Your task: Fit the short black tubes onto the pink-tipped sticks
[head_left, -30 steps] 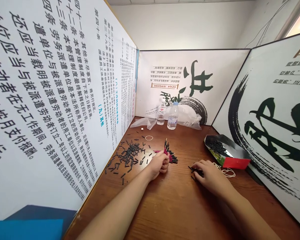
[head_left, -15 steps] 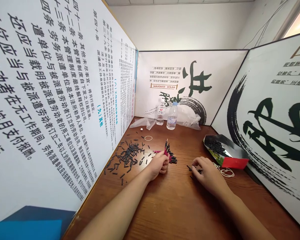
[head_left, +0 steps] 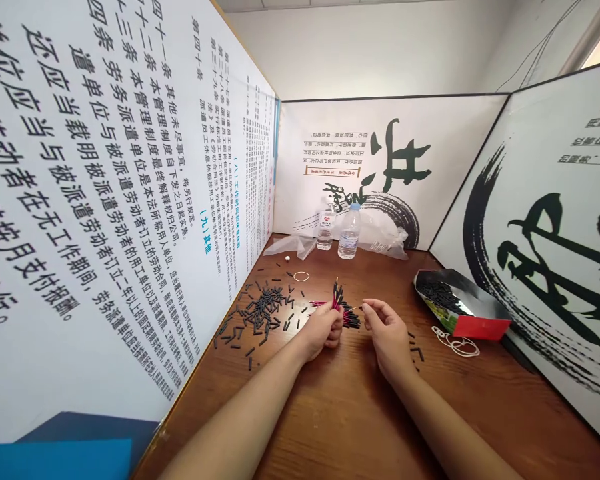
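Note:
My left hand (head_left: 325, 328) is closed around a bundle of thin black-and-pink sticks (head_left: 337, 297), which stand upright with pale tips showing above the fist. Behind it, more black-and-pink sticks (head_left: 351, 319) lie in a pile on the table. My right hand (head_left: 386, 333) has its thumb and forefinger pinched on a thin stick (head_left: 357, 307), just right of the bundle; most of that stick is hidden by the fingers. A few short black tubes (head_left: 416, 348) lie beside the right hand. Many more short black tubes (head_left: 265, 310) are scattered left of the left hand.
An opened bag (head_left: 480, 327) with black tubes inside lies at the right, near white rubber bands (head_left: 455, 343). One thin band (head_left: 301, 276) and a small white ball (head_left: 287, 259) lie farther back. Two water bottles (head_left: 349, 233) and clear plastic (head_left: 290, 247) stand by the printed panels (head_left: 445, 200).
My right hand has left the few black tubes at the right and moved left and up, close to the bundle, fingers now pinched. My left hand still holds the bundle. The view has shifted slightly.

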Tool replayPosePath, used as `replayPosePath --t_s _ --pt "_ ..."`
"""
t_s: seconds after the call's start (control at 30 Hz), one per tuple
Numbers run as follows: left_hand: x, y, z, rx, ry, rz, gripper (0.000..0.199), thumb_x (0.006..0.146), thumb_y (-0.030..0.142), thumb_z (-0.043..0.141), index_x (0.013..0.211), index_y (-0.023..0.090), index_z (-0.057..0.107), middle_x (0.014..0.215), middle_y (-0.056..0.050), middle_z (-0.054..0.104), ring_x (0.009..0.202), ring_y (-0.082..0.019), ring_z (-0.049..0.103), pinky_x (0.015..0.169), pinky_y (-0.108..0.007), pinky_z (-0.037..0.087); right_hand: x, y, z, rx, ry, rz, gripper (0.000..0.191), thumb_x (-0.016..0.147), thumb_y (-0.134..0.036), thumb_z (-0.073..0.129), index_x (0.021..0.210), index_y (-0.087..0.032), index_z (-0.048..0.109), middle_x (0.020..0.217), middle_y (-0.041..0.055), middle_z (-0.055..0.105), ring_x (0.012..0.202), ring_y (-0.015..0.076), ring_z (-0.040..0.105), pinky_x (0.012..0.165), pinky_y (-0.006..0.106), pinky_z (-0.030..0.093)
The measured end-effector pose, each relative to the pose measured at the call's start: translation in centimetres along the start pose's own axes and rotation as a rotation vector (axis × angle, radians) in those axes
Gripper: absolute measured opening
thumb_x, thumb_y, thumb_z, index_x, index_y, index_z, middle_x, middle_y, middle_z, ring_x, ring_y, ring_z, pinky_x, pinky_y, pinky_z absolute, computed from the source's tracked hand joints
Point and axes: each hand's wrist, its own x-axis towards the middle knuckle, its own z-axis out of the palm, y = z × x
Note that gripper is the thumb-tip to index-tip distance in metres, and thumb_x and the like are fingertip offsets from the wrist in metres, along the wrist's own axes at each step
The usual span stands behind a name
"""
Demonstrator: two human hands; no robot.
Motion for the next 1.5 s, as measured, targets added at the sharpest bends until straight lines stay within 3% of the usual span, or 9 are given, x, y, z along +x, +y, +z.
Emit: replayPosePath --t_s 0.27,0.7,1.13,1.4,1.5 --pt "0.0 -0.1 0.1 0.030 -0.005 0.001 0.019 0.069 0.025 0.051 0.079 0.022 0.036 0.057 0.011 0.027 0.038 -0.002 0.014 0.035 -0.016 0.009 -0.6 0.3 -0.3 -0.050 -0.049 -0.026 0.034 0.072 -0.045 0.068 0.088 -0.015 0.066 0.078 0.0038 0.063 0.069 0.0145 0.054 0.062 0.027 0.042" --pt "0.0 0.0 0.1 0.038 -0.008 -0.014 0.017 0.070 0.023 0.050 0.079 0.022 0.036 0.057 0.010 0.026 0.038 -0.003 0.014 0.037 -0.017 0.007 -1.0 -0.1 -0.1 -0.097 0.008 -0.126 0.028 0.076 -0.043 0.066 0.088 -0.016 0.065 0.083 0.0046 0.067 0.079 0.0168 0.060 0.075 0.030 0.048" --pt "-0.2 0.1 0.1 0.052 -0.032 -0.009 0.016 0.071 0.023 0.049 0.080 0.022 0.036 0.058 0.010 0.026 0.039 -0.003 0.012 0.037 -0.017 0.007 -0.6 1.0 -0.2 -0.077 -0.043 -0.082 0.031 0.075 -0.044 0.067 0.089 -0.016 0.067 0.089 0.0070 0.070 0.084 0.0194 0.065 0.081 0.034 0.051" --pt "-0.1 0.0 -0.1 0.050 -0.042 -0.007 0.017 0.072 0.024 0.051 0.081 0.022 0.037 0.058 0.010 0.026 0.039 -0.003 0.014 0.037 -0.017 0.008 -1.3 0.7 0.4 -0.041 -0.081 -0.082 0.042 0.070 -0.042 0.073 0.102 -0.017 0.060 0.082 0.0052 0.069 0.075 0.0181 0.064 0.071 0.032 0.052" --pt "-0.1 0.0 -0.1 0.045 -0.046 0.005 0.017 0.072 0.025 0.052 0.081 0.021 0.038 0.058 0.010 0.026 0.039 -0.003 0.014 0.037 -0.017 0.009 -1.3 0.9 0.4 -0.050 -0.072 -0.102 0.039 0.069 -0.042 0.075 0.096 -0.018 0.057 0.079 0.0042 0.067 0.073 0.0173 0.062 0.070 0.031 0.051"
